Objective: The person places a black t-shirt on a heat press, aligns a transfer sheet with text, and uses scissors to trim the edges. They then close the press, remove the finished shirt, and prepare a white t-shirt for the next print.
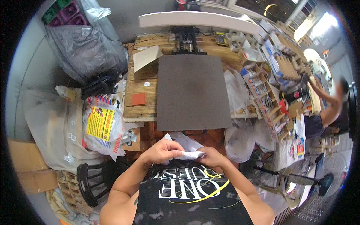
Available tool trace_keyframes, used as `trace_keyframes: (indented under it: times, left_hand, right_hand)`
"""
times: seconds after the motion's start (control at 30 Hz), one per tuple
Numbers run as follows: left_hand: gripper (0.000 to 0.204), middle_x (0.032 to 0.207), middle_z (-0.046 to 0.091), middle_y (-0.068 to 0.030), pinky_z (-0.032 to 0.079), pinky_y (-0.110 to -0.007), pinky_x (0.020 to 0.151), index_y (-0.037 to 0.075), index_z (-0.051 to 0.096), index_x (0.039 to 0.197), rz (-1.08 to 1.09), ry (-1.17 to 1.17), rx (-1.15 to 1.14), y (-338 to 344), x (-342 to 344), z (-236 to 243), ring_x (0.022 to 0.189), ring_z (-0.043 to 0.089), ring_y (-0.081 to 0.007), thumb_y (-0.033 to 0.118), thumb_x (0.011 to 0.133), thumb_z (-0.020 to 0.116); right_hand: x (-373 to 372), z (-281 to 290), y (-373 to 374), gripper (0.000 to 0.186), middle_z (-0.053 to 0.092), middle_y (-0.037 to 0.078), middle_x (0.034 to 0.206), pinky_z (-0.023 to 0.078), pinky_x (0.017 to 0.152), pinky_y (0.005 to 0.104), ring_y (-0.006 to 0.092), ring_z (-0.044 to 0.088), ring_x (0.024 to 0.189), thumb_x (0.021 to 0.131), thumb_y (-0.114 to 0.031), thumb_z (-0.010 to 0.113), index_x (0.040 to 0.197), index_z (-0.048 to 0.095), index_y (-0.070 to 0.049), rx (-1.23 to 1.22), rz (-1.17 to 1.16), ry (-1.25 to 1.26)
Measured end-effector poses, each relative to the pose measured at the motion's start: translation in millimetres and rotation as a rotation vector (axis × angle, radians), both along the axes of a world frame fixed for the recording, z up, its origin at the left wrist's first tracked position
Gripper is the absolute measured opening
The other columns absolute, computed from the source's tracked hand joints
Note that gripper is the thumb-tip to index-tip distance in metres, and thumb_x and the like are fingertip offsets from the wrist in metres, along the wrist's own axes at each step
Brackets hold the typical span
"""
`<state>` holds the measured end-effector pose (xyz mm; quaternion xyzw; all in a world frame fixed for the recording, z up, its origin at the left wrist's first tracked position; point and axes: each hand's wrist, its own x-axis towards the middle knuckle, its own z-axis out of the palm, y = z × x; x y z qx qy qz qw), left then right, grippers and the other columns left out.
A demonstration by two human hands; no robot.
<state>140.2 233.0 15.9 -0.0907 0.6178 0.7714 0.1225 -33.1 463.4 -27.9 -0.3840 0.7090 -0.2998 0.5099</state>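
In front of my chest I hold a bunched piece of white fabric (190,144), its upper edge stretched between both hands. My left hand (162,151) is closed on one end, thumb and fingers pinching it. Around the other end, my right hand (212,156) is closed, with its fingertips partly hidden. Some of the fabric hangs beyond my hands, below the near edge of a large dark grey flat board (193,93). That board lies level over the wooden table (140,112), and neither hand touches it.
Behind the board stands a black mechanism (186,41) under a long white bar (195,19). An orange-red square (138,99) and a beige sheet (147,58) lie left. Compartmented boxes (267,97) line the right, where another person (330,108) is. A black chair (90,183) stands lower left.
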Motion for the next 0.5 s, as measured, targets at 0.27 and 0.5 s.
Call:
trace_keyframes:
  times: [0.27,0.5]
  left_hand:
    - [0.021,0.089,0.068,-0.0008,0.052,-0.027,0.074,0.006,0.069,0.110,0.442,-0.121,-0.322,-68.2,-50.4,-49.4,0.077,0.062,-0.0095,0.022,0.097,0.066]
    - [0.037,0.094,0.067,-0.0078,0.057,-0.031,0.068,0.005,0.059,0.110,1.132,-0.270,0.336,-253.9,-130.1,-143.9,0.080,0.063,-0.0178,0.041,0.101,0.058]
  right_hand:
    - [2.9,13.1,80.3,0.023,0.064,-0.003,0.097,0.046,0.080,0.0236,0.0073,0.055,0.088,0.090,-0.005,0.064,0.112,0.066,-0.001,-0.173,-0.327,-0.523]
    - [-18.5,15.1,65.9,0.026,0.066,0.001,0.084,0.049,0.074,0.0314,0.0120,0.058,0.079,0.080,-0.011,0.064,0.104,0.067,-0.002,0.011,-0.086,-0.282]
